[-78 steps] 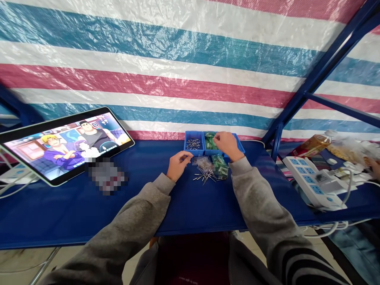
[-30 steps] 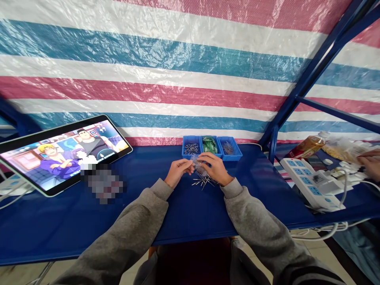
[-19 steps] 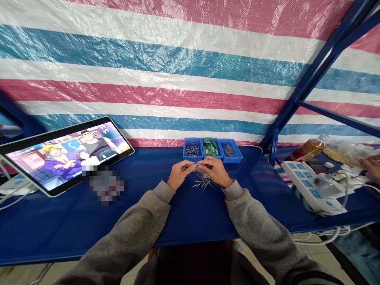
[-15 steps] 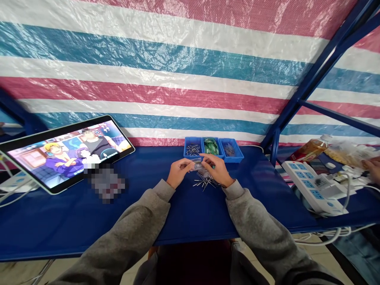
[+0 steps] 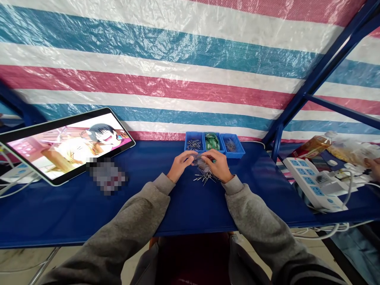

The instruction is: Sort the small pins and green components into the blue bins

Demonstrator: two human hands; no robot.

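My left hand (image 5: 179, 165) and my right hand (image 5: 219, 165) meet over the blue table, each pinching a side of a small clear plastic bag (image 5: 197, 159). What lies inside the bag is too small to tell. Below my fingers, several thin metal pieces (image 5: 204, 178) are spread in a loose pile on the tabletop. Just beyond my hands stand blue bins: the left bin holds dark metal pieces (image 5: 194, 144), the middle one green packets (image 5: 211, 141), the right one small items in clear plastic (image 5: 230, 145).
A screen (image 5: 74, 142) leans at the left on the blue table (image 5: 142, 213), beside a blurred object (image 5: 108, 176). At the right are a white power strip (image 5: 311, 182), a bottle (image 5: 313, 145), cables, a blue metal frame (image 5: 314, 81) and another person's hand (image 5: 373, 165).
My fingers have drawn closer together around the clear bag. The whole view has shifted slightly, and the picture on the screen is different.
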